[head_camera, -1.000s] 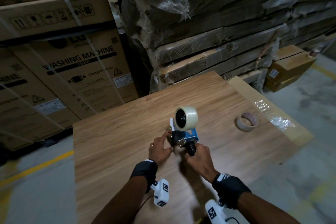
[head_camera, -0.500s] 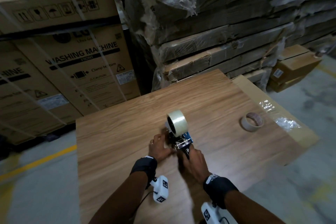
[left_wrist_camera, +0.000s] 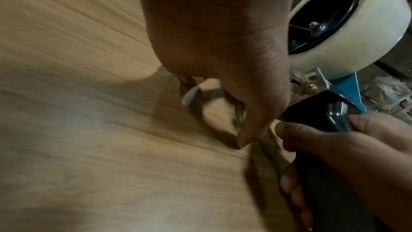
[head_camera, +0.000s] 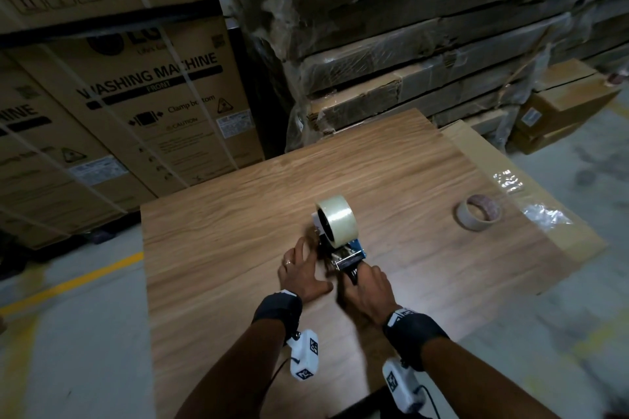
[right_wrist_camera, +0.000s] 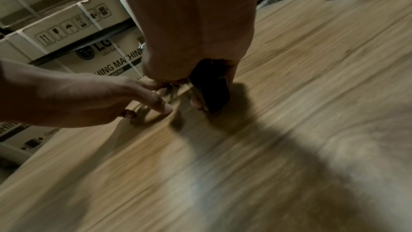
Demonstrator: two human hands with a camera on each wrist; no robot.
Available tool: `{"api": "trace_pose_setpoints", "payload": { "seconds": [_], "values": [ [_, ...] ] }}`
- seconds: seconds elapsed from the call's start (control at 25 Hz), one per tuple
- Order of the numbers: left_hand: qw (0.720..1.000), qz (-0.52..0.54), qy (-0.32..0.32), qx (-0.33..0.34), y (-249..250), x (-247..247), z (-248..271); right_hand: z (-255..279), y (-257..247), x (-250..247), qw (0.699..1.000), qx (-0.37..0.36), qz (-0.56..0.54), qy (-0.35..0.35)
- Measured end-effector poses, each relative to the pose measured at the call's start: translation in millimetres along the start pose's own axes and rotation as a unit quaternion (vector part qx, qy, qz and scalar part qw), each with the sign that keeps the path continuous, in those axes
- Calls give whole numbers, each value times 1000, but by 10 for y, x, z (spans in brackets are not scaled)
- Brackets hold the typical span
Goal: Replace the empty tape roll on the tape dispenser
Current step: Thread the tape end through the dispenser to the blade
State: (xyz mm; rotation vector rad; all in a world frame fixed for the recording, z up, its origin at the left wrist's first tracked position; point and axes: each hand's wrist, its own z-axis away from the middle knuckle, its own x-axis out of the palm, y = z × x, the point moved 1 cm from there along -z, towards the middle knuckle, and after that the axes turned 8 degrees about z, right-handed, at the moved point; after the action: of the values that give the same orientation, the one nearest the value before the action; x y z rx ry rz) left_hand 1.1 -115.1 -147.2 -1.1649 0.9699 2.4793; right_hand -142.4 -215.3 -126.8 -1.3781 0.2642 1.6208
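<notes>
While right hand (head_camera: 366, 289) grips dispenser (head_camera: 347, 257) handle, full roll (head_camera: 337, 219) sits mounted; left hand (head_camera: 301, 269) beside dispenser, fingers spread loose on counter (head_camera: 221, 248); empty core (head_camera: 478, 213) lies well right of dispenser.

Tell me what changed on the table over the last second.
The tape dispenser with the new tape roll came down from a raised tilt to the wooden table. The right hand keeps its grip on the handle; the left hand has spread its fingers beside the dispenser's front. The empty roll lies where it was, off to the right.
</notes>
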Motion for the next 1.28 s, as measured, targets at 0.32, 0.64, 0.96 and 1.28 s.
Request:
{"api": "trace_pose_setpoints", "payload": {
  "seconds": [0.32, 0.64, 0.96, 1.28],
  "values": [
    [999, -41, -7, 5, 42, 52, 17, 156, 92, 6, 1000, 8, 0, -12],
    [999, -45, -12, -1, 69, 30, 50, 473, 330, 11, 999, 12, 12, -39],
    [999, -25, -36, 1, 64, 91, 123, 543, 329, -103, 998, 20, -32, -41],
    [999, -35, -27, -3, 63, 89, 161, 606, 277, -76, 999, -7, -32, -21]
  ]
}}
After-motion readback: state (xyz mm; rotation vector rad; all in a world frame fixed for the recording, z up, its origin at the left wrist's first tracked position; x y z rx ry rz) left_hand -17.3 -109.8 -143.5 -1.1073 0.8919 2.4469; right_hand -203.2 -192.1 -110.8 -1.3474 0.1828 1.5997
